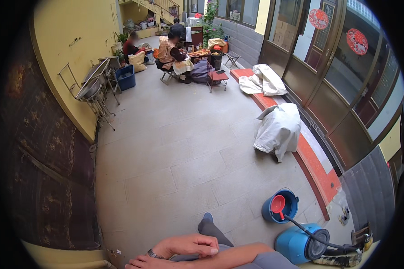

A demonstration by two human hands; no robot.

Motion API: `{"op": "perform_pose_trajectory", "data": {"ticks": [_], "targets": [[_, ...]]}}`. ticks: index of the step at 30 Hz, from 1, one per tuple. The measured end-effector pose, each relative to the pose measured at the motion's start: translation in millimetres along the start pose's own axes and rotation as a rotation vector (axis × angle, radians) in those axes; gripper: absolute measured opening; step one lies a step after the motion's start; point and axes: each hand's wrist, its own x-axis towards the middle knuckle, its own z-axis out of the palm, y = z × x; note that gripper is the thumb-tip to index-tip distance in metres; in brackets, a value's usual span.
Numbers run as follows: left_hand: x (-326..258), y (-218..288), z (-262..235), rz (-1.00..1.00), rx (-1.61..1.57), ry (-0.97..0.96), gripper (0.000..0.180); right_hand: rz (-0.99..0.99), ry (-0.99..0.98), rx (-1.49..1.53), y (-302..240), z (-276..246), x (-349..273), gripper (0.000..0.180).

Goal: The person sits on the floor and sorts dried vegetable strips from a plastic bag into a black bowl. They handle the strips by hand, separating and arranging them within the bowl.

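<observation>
My forearms cross at the lower edge. My left hand, with a dark metal watch at its wrist, lies over my right forearm; its fingers are loosely curled and I see nothing in them. Below the watch, my right hand reaches to the left with its fingers laid out flat, partly cut off by the frame. A rolled grey sleeve covers the right elbow. My leg in grey trousers ends in a blue-grey shoe.
A blue bucket holding a red dipper stands right, beside a blue barrel and black hose. White sacking covers something by the red step. Metal stands line the left wall. People sit farther off.
</observation>
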Motion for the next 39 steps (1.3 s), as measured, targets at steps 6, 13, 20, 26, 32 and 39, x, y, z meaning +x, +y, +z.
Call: {"op": "perform_pose_trajectory", "data": {"ticks": [6,13,20,26,32,39], "targets": [[121,117,-114,0.128,0.064,0.110,0.028,0.140,-0.115,-0.066,144,-112,-37,0.024],[162,177,-286,0.087,0.010,-0.166,0.024,0.180,0.052,-0.009,302,-211,-69,0.025],[236,302,-473,-0.028,-0.183,-0.194,0.031,0.281,0.119,-0.113,506,-325,-106,0.024],[354,396,-591,0.038,0.058,-0.383,0.031,0.371,0.175,-0.167,648,-442,-143,0.023],[427,459,-738,0.028,-0.011,-0.449,0.031,0.367,0.246,-0.216,791,-541,-211,0.022],[513,572,-927,-0.263,-0.253,0.256,0.028,0.343,0.158,-0.313,946,-716,-315,0.021]]}}
